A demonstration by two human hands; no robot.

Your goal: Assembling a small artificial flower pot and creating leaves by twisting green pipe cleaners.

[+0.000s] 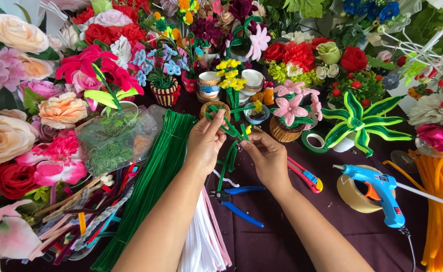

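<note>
This is a craft workbench for handmade flowers. Finished artificial blooms [10, 85] crowd the left and top of the frame, bundles of green pipe cleaners [151, 186] lie at lower centre, and a blue glue gun [377, 194], tape roll [314, 141] and blue-handled pliers [239, 201] sit on the dark tablecloth [292, 236] at right.

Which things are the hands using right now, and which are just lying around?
In use:
left hand
right hand
green pipe-cleaner stem

Lying about:
blue glue gun
blue-handled pliers
red utility knife
green floral tape roll
green pipe-cleaner bundle
</note>
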